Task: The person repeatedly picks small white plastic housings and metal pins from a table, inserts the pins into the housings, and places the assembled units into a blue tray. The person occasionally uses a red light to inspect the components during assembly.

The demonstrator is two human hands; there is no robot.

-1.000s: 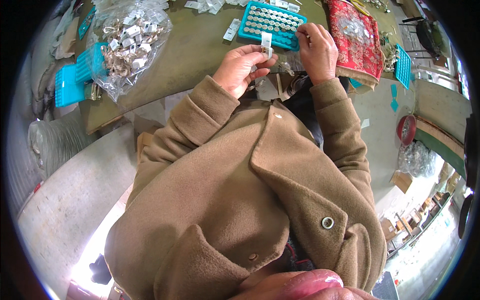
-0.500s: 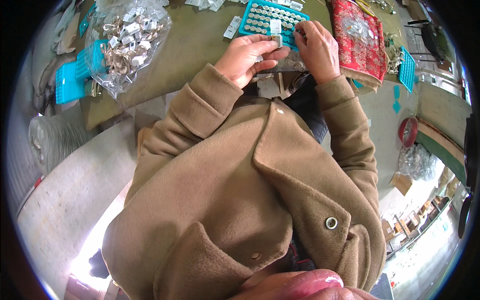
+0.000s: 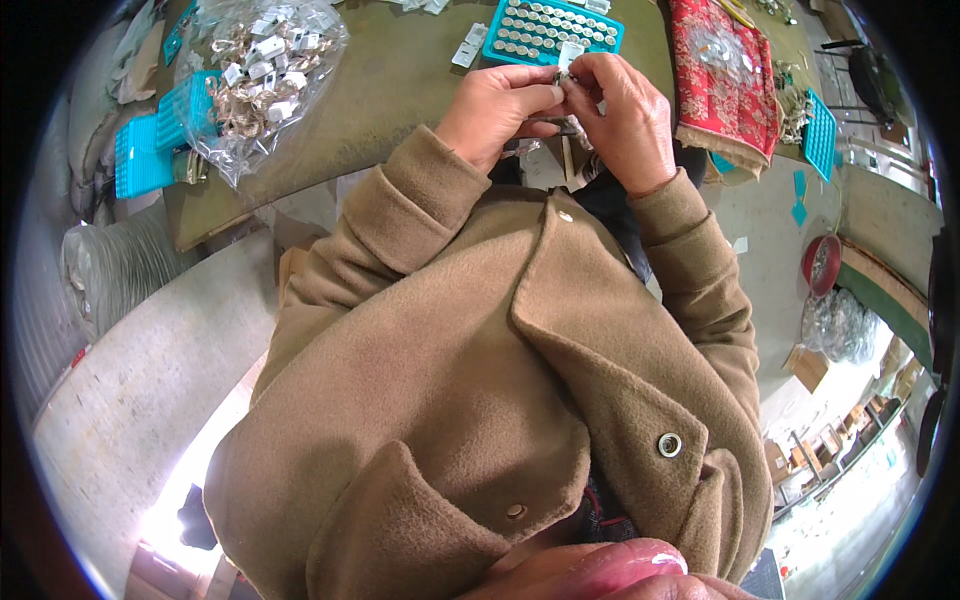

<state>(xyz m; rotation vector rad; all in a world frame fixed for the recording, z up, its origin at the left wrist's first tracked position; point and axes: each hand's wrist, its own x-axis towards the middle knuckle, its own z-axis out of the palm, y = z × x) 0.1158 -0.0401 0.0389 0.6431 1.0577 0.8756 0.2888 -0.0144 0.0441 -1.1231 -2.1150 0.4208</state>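
My left hand (image 3: 490, 112) is closed in a pinch on a small white plastic case (image 3: 569, 54), whose lid-like flap stands up above the fingers. At the same case, the fingertips of my right hand (image 3: 632, 122) are pressed together and meet the left thumb. Whether a small part sits between the right fingers is hidden. Just beyond both hands lies a turquoise tray (image 3: 490, 45) with rows of round silvery discs (image 3: 545, 30). A pale plastic piece (image 3: 470, 45) rests on the table left of that tray.
At the left, a clear bag (image 3: 265, 85) holds white cases and brownish cords, beside turquoise trays (image 3: 143, 155). A red patterned cloth (image 3: 715, 95) with clear plastic bits drapes over the table edge (image 3: 330, 165) on the right. Another turquoise tray (image 3: 820, 135) stands farther right.
My right hand has moved left and nearer, from the tray's edge to the white case in my left hand. The left hand stays almost in place.
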